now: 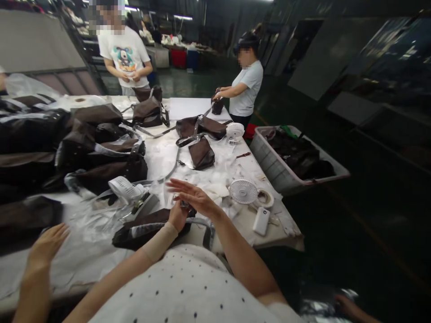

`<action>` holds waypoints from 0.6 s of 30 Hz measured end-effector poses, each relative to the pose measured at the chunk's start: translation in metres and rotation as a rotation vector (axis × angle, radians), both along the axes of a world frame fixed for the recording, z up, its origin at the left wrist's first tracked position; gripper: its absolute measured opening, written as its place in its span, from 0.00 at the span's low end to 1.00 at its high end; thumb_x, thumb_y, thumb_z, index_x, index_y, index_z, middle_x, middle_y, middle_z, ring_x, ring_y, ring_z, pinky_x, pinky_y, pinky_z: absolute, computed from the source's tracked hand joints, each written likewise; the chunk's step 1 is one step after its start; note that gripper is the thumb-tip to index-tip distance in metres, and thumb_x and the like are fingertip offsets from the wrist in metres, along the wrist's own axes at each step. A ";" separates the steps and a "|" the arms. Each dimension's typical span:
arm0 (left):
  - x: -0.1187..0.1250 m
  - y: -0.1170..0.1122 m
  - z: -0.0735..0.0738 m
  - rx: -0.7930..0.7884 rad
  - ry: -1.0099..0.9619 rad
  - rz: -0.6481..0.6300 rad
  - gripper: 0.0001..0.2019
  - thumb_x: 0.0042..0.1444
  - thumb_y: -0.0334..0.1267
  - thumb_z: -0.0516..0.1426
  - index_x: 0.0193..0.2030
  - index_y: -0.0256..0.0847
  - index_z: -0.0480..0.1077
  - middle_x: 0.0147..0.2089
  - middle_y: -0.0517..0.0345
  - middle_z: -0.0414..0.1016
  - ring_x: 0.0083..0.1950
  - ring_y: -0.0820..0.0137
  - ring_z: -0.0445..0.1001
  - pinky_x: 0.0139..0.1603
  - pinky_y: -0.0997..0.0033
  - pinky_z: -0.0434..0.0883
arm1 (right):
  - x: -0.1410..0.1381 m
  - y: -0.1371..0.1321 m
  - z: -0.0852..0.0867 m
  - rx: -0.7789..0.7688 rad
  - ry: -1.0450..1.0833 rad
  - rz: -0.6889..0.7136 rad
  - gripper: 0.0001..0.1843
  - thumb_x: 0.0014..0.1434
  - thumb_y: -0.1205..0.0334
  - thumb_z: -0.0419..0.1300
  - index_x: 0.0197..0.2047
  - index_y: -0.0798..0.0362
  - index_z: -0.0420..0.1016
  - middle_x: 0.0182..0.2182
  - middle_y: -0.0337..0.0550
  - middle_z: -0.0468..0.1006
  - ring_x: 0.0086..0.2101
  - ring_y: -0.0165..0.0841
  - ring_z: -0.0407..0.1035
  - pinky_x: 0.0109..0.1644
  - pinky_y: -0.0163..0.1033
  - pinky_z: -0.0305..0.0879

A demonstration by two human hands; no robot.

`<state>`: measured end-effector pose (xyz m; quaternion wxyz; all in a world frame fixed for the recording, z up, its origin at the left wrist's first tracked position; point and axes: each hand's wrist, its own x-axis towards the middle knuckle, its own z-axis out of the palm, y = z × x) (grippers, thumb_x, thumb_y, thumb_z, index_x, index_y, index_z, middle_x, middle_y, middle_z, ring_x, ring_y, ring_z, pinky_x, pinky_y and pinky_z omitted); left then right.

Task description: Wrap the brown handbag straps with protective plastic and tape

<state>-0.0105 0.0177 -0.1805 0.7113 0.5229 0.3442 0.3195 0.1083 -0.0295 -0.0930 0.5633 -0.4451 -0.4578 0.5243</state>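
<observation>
My left hand (177, 215), with a beige wrap on the wrist, is closed around a small dark metal clasp (185, 205). Just above it, my right hand (193, 196) hovers with its fingers extended and apart, holding nothing. Under both hands lies a dark brown bag (144, 229) with a grey strap (204, 224). A small white fan (243, 190) stands to the right of my hands, and another (123, 189) lies to the left. Part of the clasp is hidden by my fingers.
Many brown bags with straps cover the white-sheeted table (286, 229). A white power bank (261, 220) and tape roll (264, 198) lie nearby. Beyond stands a grey crate (269, 157) of dark bags. Co-workers stand opposite (124, 58) (245, 87). Another person's hand (47, 244) rests at lower left.
</observation>
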 end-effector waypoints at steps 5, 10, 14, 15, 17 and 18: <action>0.001 0.004 -0.001 -0.296 -0.303 0.034 0.24 0.64 0.47 0.46 0.60 0.34 0.62 0.58 0.43 0.70 0.55 0.60 0.72 0.52 0.62 0.69 | 0.013 0.018 -0.027 -0.046 -0.018 -0.273 0.14 0.52 0.56 0.64 0.40 0.55 0.73 0.32 0.43 0.78 0.30 0.29 0.72 0.29 0.32 0.67; -0.003 0.003 -0.002 -0.486 -0.547 0.008 0.25 0.58 0.42 0.53 0.62 0.38 0.62 0.52 0.48 0.75 0.47 0.65 0.75 0.44 0.68 0.71 | 0.007 0.013 -0.075 -0.236 -0.085 -0.296 0.17 0.47 0.51 0.67 0.31 0.56 0.72 0.18 0.34 0.70 0.18 0.25 0.62 0.19 0.30 0.59; -0.004 -0.001 0.000 -0.456 -0.594 -0.001 0.29 0.51 0.37 0.55 0.63 0.36 0.63 0.47 0.50 0.77 0.41 0.65 0.74 0.43 0.66 0.71 | -0.003 0.016 -0.074 -0.228 -0.095 -0.381 0.19 0.44 0.48 0.68 0.31 0.54 0.72 0.19 0.34 0.71 0.19 0.27 0.64 0.18 0.31 0.58; -0.004 -0.001 -0.001 -0.441 -0.590 -0.005 0.30 0.50 0.37 0.55 0.62 0.36 0.63 0.47 0.50 0.77 0.43 0.64 0.74 0.45 0.65 0.70 | -0.003 0.018 -0.072 -0.250 -0.135 -0.381 0.19 0.44 0.47 0.67 0.29 0.54 0.71 0.18 0.33 0.70 0.19 0.27 0.63 0.17 0.31 0.56; -0.002 -0.001 -0.002 -0.414 -0.567 -0.016 0.30 0.49 0.36 0.55 0.62 0.37 0.64 0.50 0.50 0.77 0.48 0.61 0.74 0.49 0.62 0.70 | -0.001 0.025 -0.068 -0.274 -0.218 -0.354 0.19 0.43 0.47 0.67 0.26 0.54 0.71 0.17 0.33 0.68 0.19 0.26 0.60 0.18 0.31 0.54; -0.002 0.000 -0.003 -0.399 -0.556 -0.017 0.30 0.48 0.35 0.55 0.62 0.38 0.64 0.51 0.51 0.76 0.51 0.60 0.73 0.51 0.62 0.69 | 0.000 0.029 -0.068 -0.257 -0.250 -0.341 0.19 0.43 0.48 0.68 0.25 0.55 0.72 0.17 0.33 0.68 0.19 0.26 0.60 0.20 0.32 0.54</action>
